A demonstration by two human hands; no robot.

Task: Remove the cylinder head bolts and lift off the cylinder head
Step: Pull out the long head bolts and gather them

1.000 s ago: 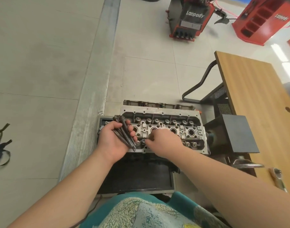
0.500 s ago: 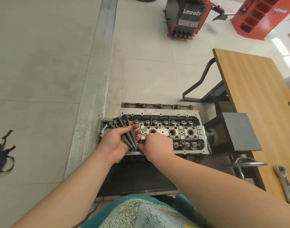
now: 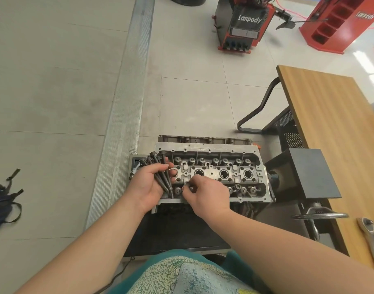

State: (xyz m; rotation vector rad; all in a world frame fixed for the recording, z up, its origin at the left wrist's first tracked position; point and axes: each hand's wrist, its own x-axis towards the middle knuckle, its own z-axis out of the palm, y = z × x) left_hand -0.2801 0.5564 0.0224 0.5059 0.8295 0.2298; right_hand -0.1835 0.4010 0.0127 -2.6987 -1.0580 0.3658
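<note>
The grey aluminium cylinder head point(image 3: 213, 151) lies flat on an engine stand in front of me, with valve springs and round plug wells showing. My left hand point(image 3: 148, 183) grips a bundle of several long dark head bolts point(image 3: 160, 172) over the head's left end, their heads fanned upward. My right hand point(image 3: 205, 194) reaches to the head's near edge left of centre, its fingertips pinching at something small there; what they hold is hidden by the fingers.
A black stand bracket point(image 3: 309, 172) joins the head's right end. A wooden table point(image 3: 334, 128) stands at right with a ratchet point(image 3: 372, 240) on its near corner. Red Lanpody machines point(image 3: 245, 24) stand far back. A dark bag point(image 3: 1, 204) lies on the floor at left.
My right hand slid left along the head's near edge toward my left hand. The bolt bundle shifted slightly up and left. The camera view drifted a little.
</note>
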